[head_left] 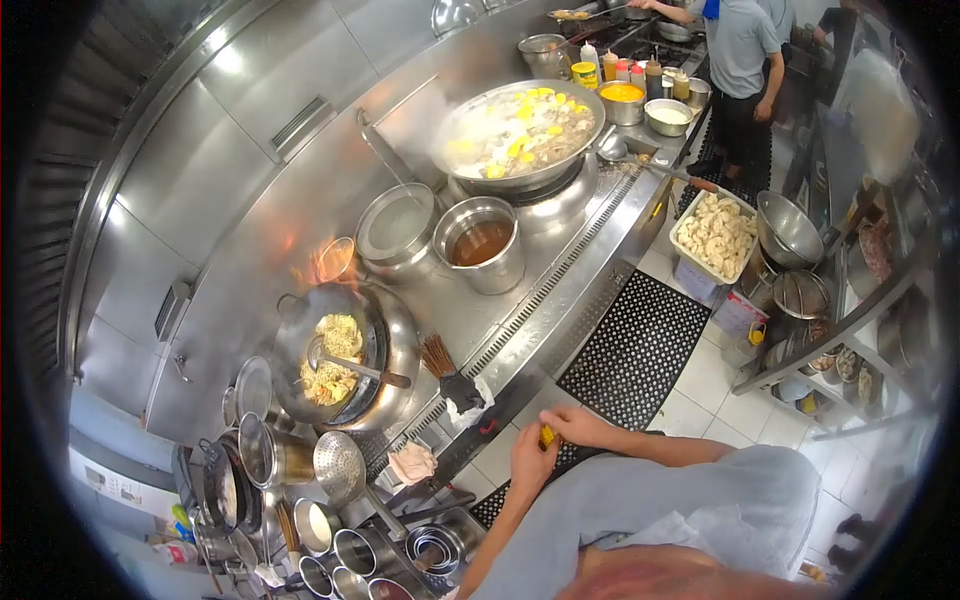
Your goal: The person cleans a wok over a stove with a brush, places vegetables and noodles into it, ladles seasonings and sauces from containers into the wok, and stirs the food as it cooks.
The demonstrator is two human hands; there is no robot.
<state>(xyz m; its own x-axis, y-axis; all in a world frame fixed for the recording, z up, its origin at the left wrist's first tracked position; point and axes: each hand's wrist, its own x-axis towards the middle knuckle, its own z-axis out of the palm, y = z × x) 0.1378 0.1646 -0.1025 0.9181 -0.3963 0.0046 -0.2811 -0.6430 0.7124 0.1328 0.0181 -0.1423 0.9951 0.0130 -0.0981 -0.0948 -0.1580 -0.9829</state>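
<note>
My left hand (533, 459) and my right hand (580, 426) meet in front of my body, beside the counter edge. Between their closed fingers shows a small yellow object (547, 436), too small and covered to name. Nearest to them on the counter lies a bamboo wok brush (437, 356) with a dark handle end on a white cloth. Farther left, a wok (292, 335) holds fried noodles (338, 362), with a ladle (380, 376) resting in it and flames behind.
A large steaming wok (592, 140) holds pale and yellow food. A pot of brown liquid (493, 275) stands nearby. A skimmer (340, 466) and several metal pots sit at lower left. A tub of pale pieces (715, 235) stands right. A black mat (640, 350) covers floor. A person (745, 50) stands beyond.
</note>
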